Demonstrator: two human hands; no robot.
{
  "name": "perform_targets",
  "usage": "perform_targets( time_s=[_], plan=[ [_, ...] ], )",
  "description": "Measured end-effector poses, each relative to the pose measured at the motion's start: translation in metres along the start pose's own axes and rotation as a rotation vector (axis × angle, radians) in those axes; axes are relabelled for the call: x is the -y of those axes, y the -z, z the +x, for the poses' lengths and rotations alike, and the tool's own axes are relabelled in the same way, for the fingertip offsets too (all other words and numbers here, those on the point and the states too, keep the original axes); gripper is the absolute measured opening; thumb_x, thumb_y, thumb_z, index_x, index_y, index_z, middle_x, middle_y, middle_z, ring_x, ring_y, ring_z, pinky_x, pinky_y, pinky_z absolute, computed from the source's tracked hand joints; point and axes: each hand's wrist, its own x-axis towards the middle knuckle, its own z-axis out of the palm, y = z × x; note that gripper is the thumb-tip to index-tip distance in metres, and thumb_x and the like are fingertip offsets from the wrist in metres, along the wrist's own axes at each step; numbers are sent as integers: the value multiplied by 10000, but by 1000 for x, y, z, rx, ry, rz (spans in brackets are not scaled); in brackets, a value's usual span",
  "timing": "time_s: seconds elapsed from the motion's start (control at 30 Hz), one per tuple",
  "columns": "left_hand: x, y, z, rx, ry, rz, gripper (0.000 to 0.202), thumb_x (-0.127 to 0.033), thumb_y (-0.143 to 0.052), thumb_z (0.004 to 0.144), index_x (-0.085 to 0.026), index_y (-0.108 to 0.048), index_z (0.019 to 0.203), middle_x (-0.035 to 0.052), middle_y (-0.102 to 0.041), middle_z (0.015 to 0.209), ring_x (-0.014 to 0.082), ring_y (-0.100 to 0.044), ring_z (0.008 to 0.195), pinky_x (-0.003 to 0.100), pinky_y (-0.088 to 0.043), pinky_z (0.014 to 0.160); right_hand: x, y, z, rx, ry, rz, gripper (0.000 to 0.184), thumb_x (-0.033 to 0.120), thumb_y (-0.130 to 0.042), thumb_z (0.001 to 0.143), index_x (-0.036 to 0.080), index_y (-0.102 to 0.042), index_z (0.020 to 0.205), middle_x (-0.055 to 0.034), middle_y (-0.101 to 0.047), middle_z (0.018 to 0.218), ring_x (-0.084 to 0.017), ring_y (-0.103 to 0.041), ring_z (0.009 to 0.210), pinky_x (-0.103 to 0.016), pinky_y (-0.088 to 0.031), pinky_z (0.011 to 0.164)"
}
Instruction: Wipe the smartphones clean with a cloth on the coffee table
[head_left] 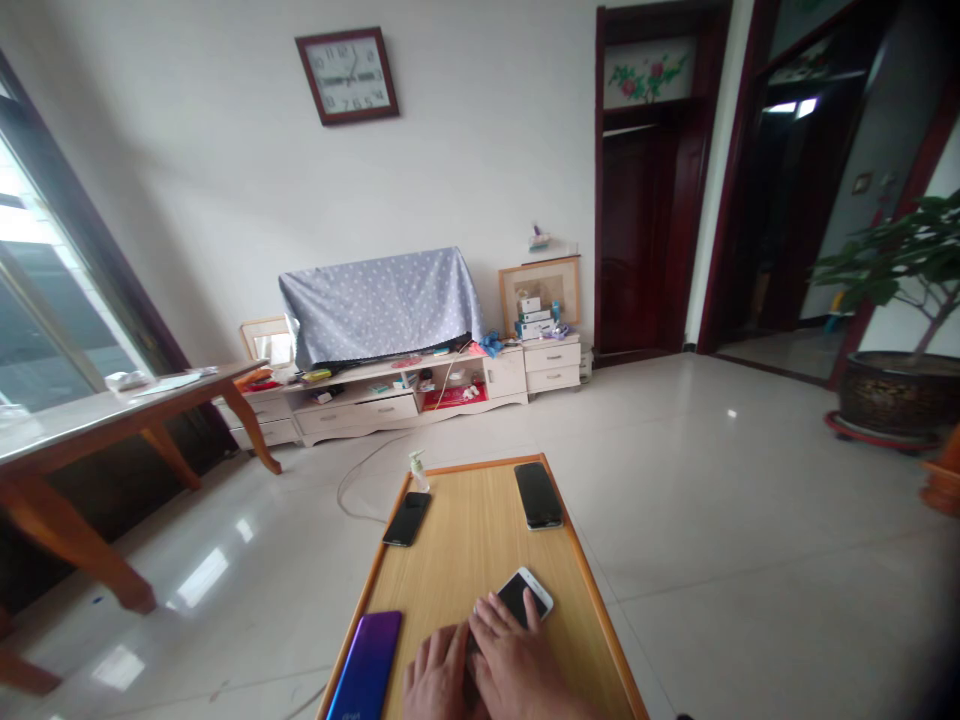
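Note:
A white smartphone (519,598) with a dark screen lies face up on the small wooden table (465,530). My right hand (514,655) rests palm down over its near part, fingers stretched out, one finger lying on the screen. Close against it on the left is my left hand (437,672), palm down with fingers extended and slightly bent, their tips near the phone's lower end. Something dark shows in the gap between my hands, too covered to make out. Left of my left hand lies a purple-blue phone (367,665), back side up.
Near the table's far end are a black phone (407,519) and another dark phone (538,495). A pump bottle (418,472) stands at the far left corner. Beyond are a cloth-draped TV stand (360,412), a larger wooden table (187,390) and a potted plant (892,395).

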Motion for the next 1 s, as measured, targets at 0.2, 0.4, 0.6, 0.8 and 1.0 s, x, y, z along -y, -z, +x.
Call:
perform_targets(
  time_s=[0.2,0.4,0.6,0.8,1.0],
  plan=[
    [2,-4,2,-35,-5,-9,732,-548,-478,773,-256,-441,1443,75,-510,1429,284,-431,1304,392,-339,1055,-18,10,7,-126,-123,-85,409,362,-278,1034,354,-532,1354,-11,-522,1451,-231,-388,1390,-608,10,1169],
    [3,-5,4,-42,-5,-18,742,-550,-490,767,-247,-443,1443,84,-501,1441,288,-427,1310,390,-338,1054,-26,7,9,-156,-233,-111,429,411,-317,1020,324,-503,1396,-43,-480,1484,-267,-338,1419,-610,-18,1170],
    [3,-2,2,-30,-20,-16,707,-500,-493,768,-287,-439,1440,55,-509,1433,265,-440,1301,367,-335,1058,-4,6,1,-35,-12,-10,394,384,-368,1011,367,-491,1385,2,-493,1477,-219,-351,1411,-576,-10,1182],
    [4,-4,2,-44,-14,-27,740,-556,-494,769,-255,-440,1443,80,-506,1436,287,-429,1312,375,-331,1057,-22,12,9,-176,-250,-116,408,379,-320,1016,344,-535,1361,-28,-514,1456,-260,-382,1394,-633,-2,1161],
    [5,-7,4,-44,-6,-29,742,-564,-493,769,-257,-441,1442,78,-503,1439,286,-427,1315,390,-338,1054,-22,3,6,-200,-240,-132,430,427,-395,991,301,-532,1379,-54,-490,1475,-275,-333,1421,-595,-13,1179]
  ],
)
